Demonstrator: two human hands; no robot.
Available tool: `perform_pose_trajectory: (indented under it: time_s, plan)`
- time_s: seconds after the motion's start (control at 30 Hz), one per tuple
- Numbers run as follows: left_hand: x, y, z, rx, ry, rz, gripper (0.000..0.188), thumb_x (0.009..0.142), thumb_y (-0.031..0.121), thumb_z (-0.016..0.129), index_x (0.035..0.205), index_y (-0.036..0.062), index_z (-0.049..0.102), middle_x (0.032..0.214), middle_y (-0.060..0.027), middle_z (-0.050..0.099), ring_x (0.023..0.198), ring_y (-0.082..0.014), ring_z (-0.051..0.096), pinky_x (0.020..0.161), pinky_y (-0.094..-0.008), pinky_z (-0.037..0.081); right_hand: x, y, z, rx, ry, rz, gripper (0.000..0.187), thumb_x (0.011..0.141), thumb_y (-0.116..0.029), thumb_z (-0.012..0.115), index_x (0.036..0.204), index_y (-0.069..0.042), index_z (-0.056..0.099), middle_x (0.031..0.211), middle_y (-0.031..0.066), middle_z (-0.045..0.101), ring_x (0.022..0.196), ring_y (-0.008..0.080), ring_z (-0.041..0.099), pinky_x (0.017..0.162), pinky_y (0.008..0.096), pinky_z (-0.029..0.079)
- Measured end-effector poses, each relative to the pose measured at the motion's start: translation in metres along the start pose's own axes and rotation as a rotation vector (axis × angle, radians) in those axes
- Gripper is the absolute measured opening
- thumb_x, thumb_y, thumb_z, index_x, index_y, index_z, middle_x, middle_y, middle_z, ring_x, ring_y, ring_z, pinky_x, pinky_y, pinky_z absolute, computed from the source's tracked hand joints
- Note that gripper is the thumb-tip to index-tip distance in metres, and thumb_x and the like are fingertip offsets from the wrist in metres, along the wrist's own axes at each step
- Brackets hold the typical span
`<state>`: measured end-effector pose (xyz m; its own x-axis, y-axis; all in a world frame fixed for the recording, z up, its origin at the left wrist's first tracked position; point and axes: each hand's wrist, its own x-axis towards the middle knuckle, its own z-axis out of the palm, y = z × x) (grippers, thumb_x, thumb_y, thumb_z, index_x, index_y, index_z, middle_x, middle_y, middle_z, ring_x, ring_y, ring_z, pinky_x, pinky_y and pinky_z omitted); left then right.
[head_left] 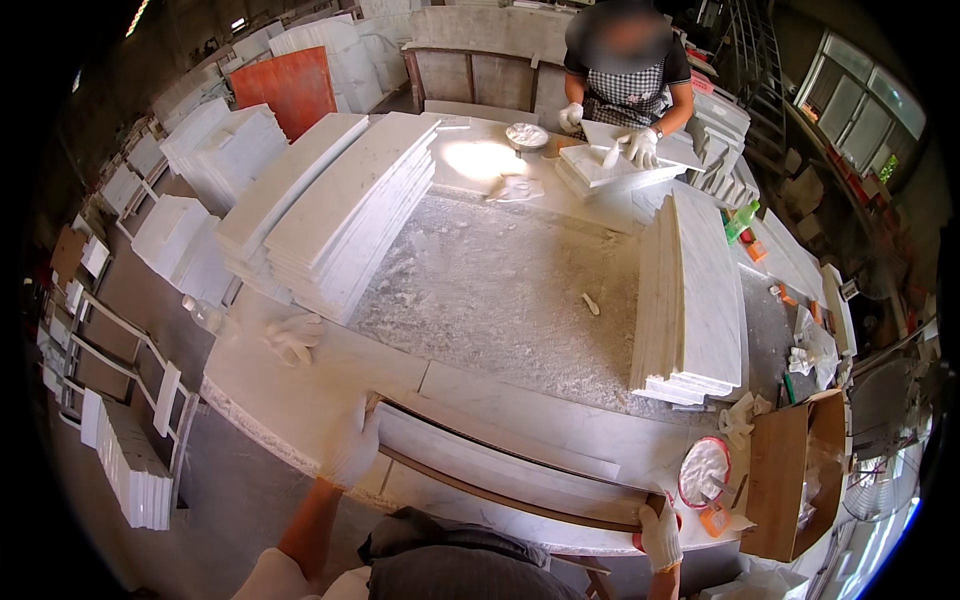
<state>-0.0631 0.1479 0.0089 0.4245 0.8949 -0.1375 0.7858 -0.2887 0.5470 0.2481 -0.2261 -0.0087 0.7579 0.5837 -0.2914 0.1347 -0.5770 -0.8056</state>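
A long, narrow white stone slab [500,464] with grey veining and brown long edges lies across the near side of the worktable. My left hand [350,446], in a white glove and slightly blurred, grips its left end. At the right end my right hand [660,538], also gloved, is closed around the slab's corner. Just beyond my right hand sits a red-rimmed bowl of white paste [705,470] with a tool standing in it. An orange piece [714,520] lies beside the bowl. The undersides of both hands are hidden.
Stacks of stone slabs stand left [345,215] and right [695,300] on the dusty table [490,290]. Loose gloves [293,338] lie at the left, and an open cardboard box [790,470] stands at the right. Across the table, a gloved co-worker [625,95] handles white slabs [620,172].
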Motion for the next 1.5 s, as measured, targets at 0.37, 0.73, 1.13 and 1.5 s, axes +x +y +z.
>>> perform_pose_trajectory:
  time_s: [0.37,0.73,1.13,1.5]
  plan:
    - [0.0,0.006,0.004,0.065,-0.001,-0.004,0.04,0.094,0.012,0.046,0.132,-0.0007,0.044,0.115,-0.0284,0.058,0.104,-0.0444,0.057,0.087,-0.0482,0.046,-0.002,0.009,0.013,0.195,0.076,0.103,0.039,0.092,-0.02,0.049,0.122,0.004,0.057,0.103,0.0058,0.063,0.092,0.0146,0.056,0.082,0.0298,0.047]
    - [-0.007,0.014,0.019,-0.086,0.265,0.132,0.025,0.095,0.019,0.056,0.111,0.0,0.059,0.103,-0.0186,0.059,0.099,-0.0344,0.057,0.087,-0.0395,0.046,0.003,0.037,-0.022,0.081,-0.113,0.068,0.051,0.091,-0.015,0.065,0.137,-0.003,0.046,0.12,0.0082,0.058,0.111,0.0187,0.054,0.098,0.0312,0.043]
    - [0.008,0.027,0.013,0.409,0.219,0.336,0.021,0.092,0.019,0.053,0.092,0.0002,0.062,0.095,-0.017,0.058,0.095,-0.0371,0.051,0.087,-0.0482,0.041,0.018,0.003,0.013,0.243,-0.015,-0.102,0.041,0.09,-0.029,0.067,0.116,0.001,0.06,0.109,0.0079,0.061,0.107,0.0176,0.055,0.097,0.0305,0.041]
    - [-0.009,0.072,0.052,0.208,0.347,0.862,0.025,0.076,0.025,0.075,0.093,0.0113,0.063,0.094,-0.0036,0.057,0.097,-0.0286,0.051,0.096,-0.0532,0.037,0.017,0.024,0.023,0.469,0.028,-0.075,0.024,0.089,-0.012,0.069,0.111,-0.003,0.065,0.108,0.0035,0.064,0.101,0.0137,0.057,0.092,0.0292,0.046]
